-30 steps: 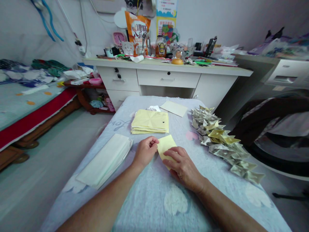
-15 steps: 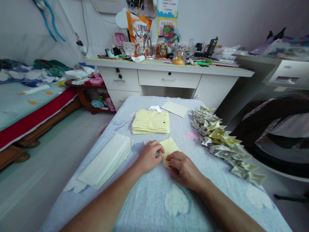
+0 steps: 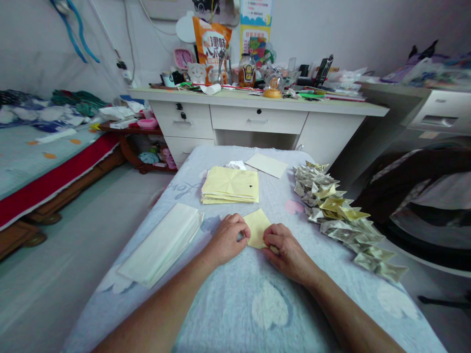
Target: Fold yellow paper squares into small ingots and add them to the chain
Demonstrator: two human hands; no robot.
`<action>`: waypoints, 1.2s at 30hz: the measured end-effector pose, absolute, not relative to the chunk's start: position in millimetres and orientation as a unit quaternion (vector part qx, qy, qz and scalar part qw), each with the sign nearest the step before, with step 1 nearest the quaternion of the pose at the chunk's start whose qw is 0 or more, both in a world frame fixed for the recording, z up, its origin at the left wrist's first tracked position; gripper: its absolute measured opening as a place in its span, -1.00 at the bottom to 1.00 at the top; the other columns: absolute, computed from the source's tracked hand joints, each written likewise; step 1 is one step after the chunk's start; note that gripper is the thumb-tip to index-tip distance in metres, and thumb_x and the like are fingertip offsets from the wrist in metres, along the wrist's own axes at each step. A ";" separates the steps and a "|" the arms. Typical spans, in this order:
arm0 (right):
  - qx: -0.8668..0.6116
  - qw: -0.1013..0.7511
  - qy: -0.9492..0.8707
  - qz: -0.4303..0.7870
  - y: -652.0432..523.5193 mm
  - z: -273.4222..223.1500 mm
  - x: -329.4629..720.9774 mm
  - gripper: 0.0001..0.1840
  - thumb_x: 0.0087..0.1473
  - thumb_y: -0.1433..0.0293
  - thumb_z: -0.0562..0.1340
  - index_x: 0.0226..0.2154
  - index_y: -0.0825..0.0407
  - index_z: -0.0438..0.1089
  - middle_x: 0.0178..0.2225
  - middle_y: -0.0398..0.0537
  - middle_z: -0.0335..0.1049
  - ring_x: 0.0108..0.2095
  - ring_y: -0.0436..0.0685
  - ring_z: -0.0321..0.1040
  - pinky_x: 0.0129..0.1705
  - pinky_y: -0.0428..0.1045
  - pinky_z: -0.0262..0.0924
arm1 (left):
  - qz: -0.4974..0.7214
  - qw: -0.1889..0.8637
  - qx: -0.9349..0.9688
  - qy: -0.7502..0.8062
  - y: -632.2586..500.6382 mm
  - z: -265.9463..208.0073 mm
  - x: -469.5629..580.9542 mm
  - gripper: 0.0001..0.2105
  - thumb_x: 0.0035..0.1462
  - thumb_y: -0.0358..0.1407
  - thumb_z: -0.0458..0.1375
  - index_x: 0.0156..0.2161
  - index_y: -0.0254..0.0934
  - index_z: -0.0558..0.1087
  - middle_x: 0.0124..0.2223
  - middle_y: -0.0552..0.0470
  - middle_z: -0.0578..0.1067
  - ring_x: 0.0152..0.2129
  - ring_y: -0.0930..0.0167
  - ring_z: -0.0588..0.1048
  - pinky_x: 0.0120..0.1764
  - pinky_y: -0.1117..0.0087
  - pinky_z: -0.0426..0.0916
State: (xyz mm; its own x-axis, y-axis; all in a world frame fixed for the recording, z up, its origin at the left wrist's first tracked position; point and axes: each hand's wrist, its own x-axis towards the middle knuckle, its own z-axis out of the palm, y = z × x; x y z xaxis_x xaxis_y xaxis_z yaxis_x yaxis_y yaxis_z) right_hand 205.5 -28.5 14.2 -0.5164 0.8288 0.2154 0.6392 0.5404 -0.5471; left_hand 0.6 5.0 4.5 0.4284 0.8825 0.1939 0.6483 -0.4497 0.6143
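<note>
Between my hands lies a small yellow sheet of paper (image 3: 258, 226), folded, on the cloth-covered table. My left hand (image 3: 231, 237) pinches its left edge, thumb and forefinger closed. At the lower right edge, my right hand (image 3: 282, 248) has its fingers closed on the same paper, which partly hides that corner. Beyond them sits a stack of yellow paper sheets (image 3: 230, 185) with crease lines on the top one. To the left of my left forearm is a pile of long, folded whitish paper (image 3: 162, 245).
Along the table's right side runs a row of folded paper pieces (image 3: 336, 215). A pale card (image 3: 267, 165) and crumpled white paper (image 3: 235, 165) lie at the far end. Behind stands a cluttered white desk (image 3: 257, 117); a washing machine (image 3: 423, 142) is at the right.
My right hand has shifted slightly right, to the paper's lower right edge, and more of the paper's face shows. My left hand has stayed nearly in place.
</note>
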 end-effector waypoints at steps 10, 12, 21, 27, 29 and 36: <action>-0.486 0.226 -0.821 0.197 -25.3 11.4 209.5 -0.88 0.07 0.40 0.23 -0.47 0.05 0.32 -0.28 -0.04 0.31 -0.20 0.13 0.18 -0.15 0.06 0.07 | 0.231 0.241 0.822 0.461 2.1 9.7 -0.6 -0.82 -0.12 -0.51 0.10 -0.43 -0.21 0.47 -0.30 0.05 0.40 -0.24 0.37 0.36 -0.13 0.34 0.25; -0.494 0.220 -0.818 0.195 -25.2 11.6 209.1 -0.86 0.08 0.40 0.22 -0.49 0.05 0.31 -0.28 -0.05 0.31 -0.20 0.13 0.18 -0.15 0.06 0.07 | 0.229 0.239 0.825 0.457 1.8 9.5 -1.2 -0.83 -0.15 -0.49 0.13 -0.42 -0.20 0.47 -0.28 0.05 0.40 -0.23 0.37 0.34 -0.13 0.34 0.25; -0.556 0.211 -0.784 0.182 -23.8 11.2 205.8 -0.79 0.08 0.39 0.23 -0.56 0.06 0.33 -0.32 -0.06 0.29 -0.23 0.11 0.17 -0.16 0.04 0.04 | 0.217 0.256 0.819 0.466 3.4 10.4 -0.3 -0.94 -0.01 -0.39 0.16 -0.44 -0.20 0.47 -0.28 0.06 0.41 -0.22 0.36 0.34 -0.12 0.32 0.22; -0.606 0.198 -0.751 0.169 -23.4 9.7 203.3 -0.80 0.02 0.36 0.27 -0.58 0.04 0.39 -0.31 -0.08 0.29 -0.22 0.11 0.15 -0.17 0.02 -0.01 | 0.215 0.241 0.823 0.468 3.6 7.6 1.8 -0.93 0.04 -0.37 0.14 -0.44 -0.24 0.45 -0.29 0.05 0.41 -0.22 0.37 0.34 -0.12 0.33 0.20; -0.614 0.192 -0.748 0.162 -23.5 8.7 202.9 -0.80 0.02 0.35 0.28 -0.58 0.04 0.39 -0.30 -0.08 0.29 -0.22 0.11 0.15 -0.18 0.02 -0.02 | 0.215 0.230 0.824 0.471 3.4 7.0 2.5 -0.93 0.05 -0.37 0.13 -0.44 -0.24 0.44 -0.29 0.05 0.41 -0.24 0.37 0.33 -0.13 0.32 0.19; -0.628 0.177 -0.742 0.157 -23.3 8.8 203.2 -0.79 0.00 0.36 0.28 -0.60 0.03 0.39 -0.30 -0.08 0.29 -0.22 0.11 0.13 -0.19 0.01 -0.05 | 0.211 0.216 0.826 0.476 3.7 5.0 2.6 -0.93 0.04 -0.34 0.16 -0.45 -0.24 0.41 -0.30 0.07 0.40 -0.25 0.37 0.32 -0.14 0.32 0.17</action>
State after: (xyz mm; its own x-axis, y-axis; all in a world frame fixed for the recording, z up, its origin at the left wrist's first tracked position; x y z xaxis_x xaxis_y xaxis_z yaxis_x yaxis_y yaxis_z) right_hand 203.2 -23.3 8.8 -0.1496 0.9866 0.0654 0.8752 0.1629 -0.4555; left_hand 2.6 3.7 5.0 0.4584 0.8770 0.1439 0.6944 -0.4545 0.5579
